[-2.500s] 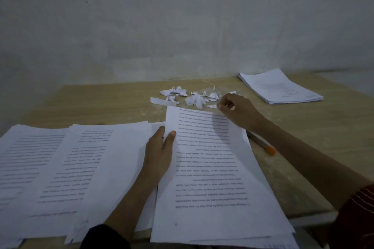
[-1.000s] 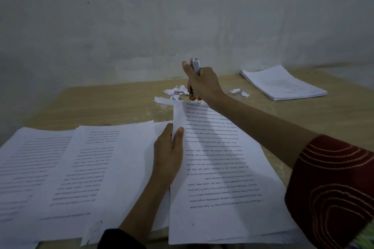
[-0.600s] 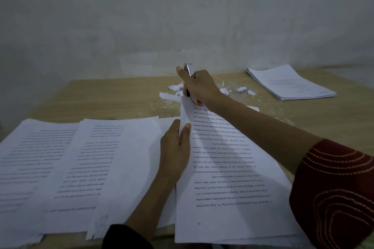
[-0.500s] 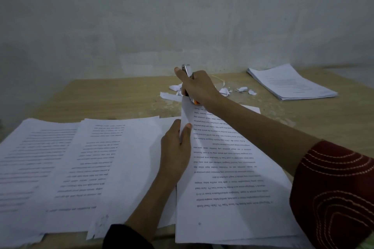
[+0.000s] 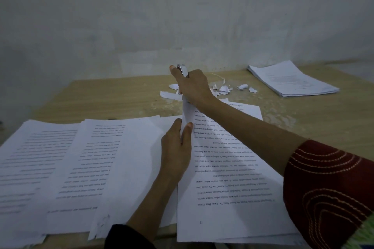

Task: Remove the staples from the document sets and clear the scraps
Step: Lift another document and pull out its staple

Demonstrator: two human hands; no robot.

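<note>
A printed document set (image 5: 228,170) lies in front of me, its far left corner lifted. My right hand (image 5: 193,87) grips a silver stapler-like tool (image 5: 182,69) upright at that raised corner; the tool's lower end is hidden by the hand. My left hand (image 5: 178,147) holds the set's left edge, thumb on top of the page. Torn white paper scraps (image 5: 224,89) lie scattered on the wooden table (image 5: 113,97) just behind the right hand.
Loose printed sheets (image 5: 66,163) are spread over the near left of the table, overhanging its front edge. A neat stack of papers (image 5: 291,81) sits at the far right. A grey wall closes off the back.
My right hand left the far right corner of the set, picked up the tool, and now holds it at the far left corner, which has lifted. The left hand stayed on the edge.
</note>
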